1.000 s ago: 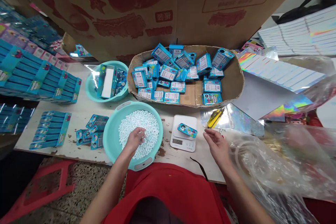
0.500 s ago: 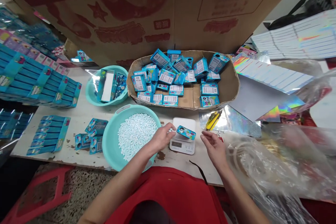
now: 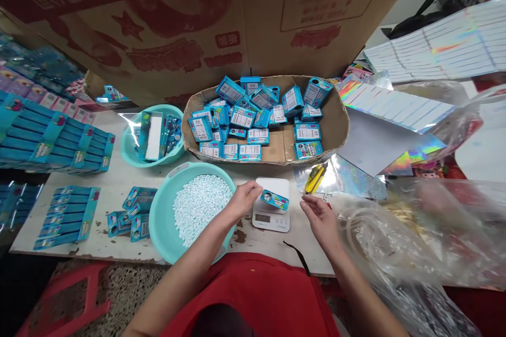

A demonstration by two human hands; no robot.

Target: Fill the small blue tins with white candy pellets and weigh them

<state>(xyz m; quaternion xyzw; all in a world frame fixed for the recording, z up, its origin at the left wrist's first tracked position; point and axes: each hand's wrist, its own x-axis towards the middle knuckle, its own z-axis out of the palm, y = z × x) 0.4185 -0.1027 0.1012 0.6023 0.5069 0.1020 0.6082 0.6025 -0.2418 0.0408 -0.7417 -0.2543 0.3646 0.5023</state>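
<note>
My left hand [image 3: 245, 201] is closed in a pinch at the left end of a small blue box [image 3: 275, 200], beside its round opening. What the fingertips hold, if anything, is too small to make out. The box lies on a white digital scale [image 3: 271, 222] and has white pieces showing in its opening. My right hand [image 3: 322, 219] hovers to the right of the scale, fingers loosely apart, holding nothing. Left of my left hand stands a turquoise basin [image 3: 161, 221], with many small white candies [image 3: 201, 202] in it.
Behind the scale, a cut-down cardboard box [image 3: 340, 126] holds several blue boxes. A smaller turquoise basin [image 3: 126, 155] sits at back left. Loose blue boxes [image 3: 134, 210] lie left of the candy basin. A yellow tool [image 3: 315, 179] and clear plastic bags [image 3: 387, 242] are on the right.
My left fingertips, which had small white candies at them, have come closer to the box's opening and the candies no longer show there. My right hand stays nearly still. The view has shifted slightly.
</note>
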